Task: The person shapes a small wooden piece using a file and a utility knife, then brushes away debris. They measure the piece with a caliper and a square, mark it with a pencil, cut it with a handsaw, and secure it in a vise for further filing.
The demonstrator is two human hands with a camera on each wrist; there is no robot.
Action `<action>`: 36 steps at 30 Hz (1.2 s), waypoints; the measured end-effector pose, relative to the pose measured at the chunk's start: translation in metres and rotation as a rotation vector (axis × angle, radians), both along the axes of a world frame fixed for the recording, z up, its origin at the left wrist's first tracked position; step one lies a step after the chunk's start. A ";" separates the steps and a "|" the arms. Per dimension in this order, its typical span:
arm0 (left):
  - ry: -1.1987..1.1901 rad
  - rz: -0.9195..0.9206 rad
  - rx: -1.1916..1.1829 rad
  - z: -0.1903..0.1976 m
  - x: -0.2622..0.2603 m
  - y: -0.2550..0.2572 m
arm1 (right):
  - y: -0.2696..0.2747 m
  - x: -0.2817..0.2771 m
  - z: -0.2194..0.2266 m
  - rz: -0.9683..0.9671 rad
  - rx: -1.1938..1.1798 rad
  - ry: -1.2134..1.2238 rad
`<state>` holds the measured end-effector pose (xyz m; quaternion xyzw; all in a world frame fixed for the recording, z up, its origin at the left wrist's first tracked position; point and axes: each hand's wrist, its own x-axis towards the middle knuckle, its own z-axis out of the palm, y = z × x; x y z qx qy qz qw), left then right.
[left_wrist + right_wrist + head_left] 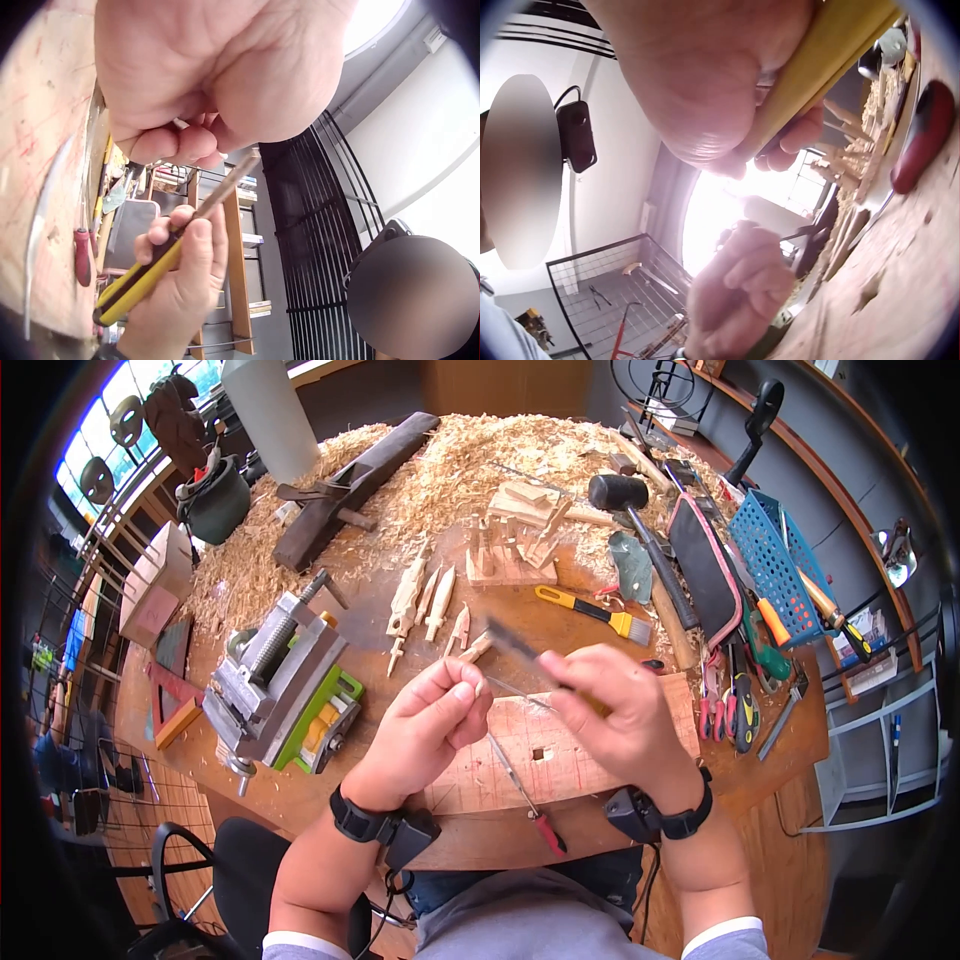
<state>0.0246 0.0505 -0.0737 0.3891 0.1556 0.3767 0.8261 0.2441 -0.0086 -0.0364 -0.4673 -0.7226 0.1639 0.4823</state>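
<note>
In the head view my left hand [425,725] pinches a small pale piece [479,687] between thumb and fingers, above a wooden board [470,775] with red marks and a square hole. My right hand [630,725], close by on the right, grips a tool whose flat blade [512,643] points up and left. Its yellow and black handle [142,289] shows in the left wrist view, below my left hand [217,75]. The hands are apart. A red-handled tool [548,834] lies across the board's front edge. In the right wrist view, my fingers wrap the yellow handle [825,64].
A metal vise [265,670] stands at left. Carved wooden pieces [408,600], a yellow brush [590,614] and a black mallet [618,493] lie beyond the board. Shavings [460,455] cover the table's back; a blue basket [780,565] and several tools are at right.
</note>
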 end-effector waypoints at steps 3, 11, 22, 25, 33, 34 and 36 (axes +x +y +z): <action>0.000 0.014 -0.062 0.004 0.001 0.001 | -0.003 -0.013 -0.002 0.115 -0.008 0.027; 0.061 0.022 -0.072 0.008 0.003 -0.001 | -0.003 -0.017 -0.006 0.159 0.058 -0.068; 0.045 0.041 -0.040 0.004 0.003 -0.002 | -0.002 -0.018 -0.008 0.144 0.060 -0.078; 0.031 0.016 -0.031 0.002 0.001 0.000 | -0.001 -0.018 -0.011 0.099 0.082 -0.084; 0.015 -0.035 -0.076 0.006 0.000 0.004 | 0.000 -0.007 -0.003 0.096 0.008 0.024; 0.022 -0.039 -0.076 0.006 0.000 0.003 | -0.001 -0.011 -0.003 0.091 0.009 0.030; 0.076 0.040 -0.074 0.005 0.000 0.000 | -0.004 -0.016 -0.004 0.170 0.015 0.023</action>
